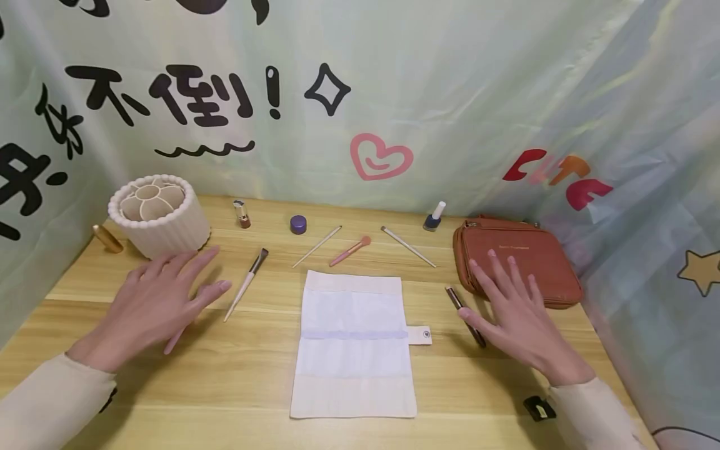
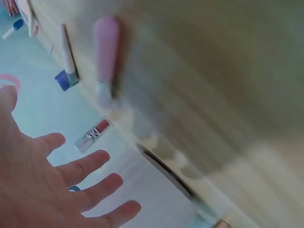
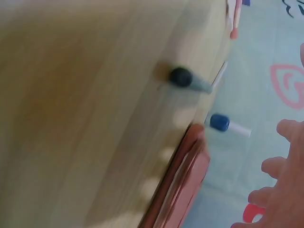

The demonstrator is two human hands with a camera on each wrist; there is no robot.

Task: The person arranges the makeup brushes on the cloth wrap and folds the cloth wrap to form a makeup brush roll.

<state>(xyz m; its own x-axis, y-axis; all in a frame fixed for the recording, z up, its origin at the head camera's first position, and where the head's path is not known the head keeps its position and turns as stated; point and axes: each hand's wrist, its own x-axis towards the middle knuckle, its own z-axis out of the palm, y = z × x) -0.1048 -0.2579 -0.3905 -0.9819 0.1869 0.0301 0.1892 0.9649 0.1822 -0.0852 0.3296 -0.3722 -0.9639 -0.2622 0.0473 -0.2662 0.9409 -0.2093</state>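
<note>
My left hand point(image 1: 160, 297) hovers over the table's left side with fingers spread and nothing held. Under it lies a pink-handled item point(image 2: 107, 52), mostly hidden in the head view. A makeup brush point(image 1: 245, 284) lies just right of that hand. My right hand point(image 1: 517, 312), fingers also spread and holding nothing, is above the table near a brown zip pouch point(image 1: 520, 259). Beside its thumb is a slim dark cosmetic tube point(image 1: 472, 331); whether they touch I cannot tell. Between the hands an unfolded white fabric roll point(image 1: 354, 356) lies flat, its snap tab point(image 1: 419, 335) pointing right.
Along the back stand a ribbed white holder point(image 1: 163, 225), a lipstick point(image 1: 242, 214), a purple jar point(image 1: 298, 224) and nail polish point(image 1: 434, 219). Thin brushes point(image 1: 409, 247) and a pink brush point(image 1: 350, 251) lie before them. A gold tube point(image 1: 107, 239) is far left, a small black object point(image 1: 539, 408) front right.
</note>
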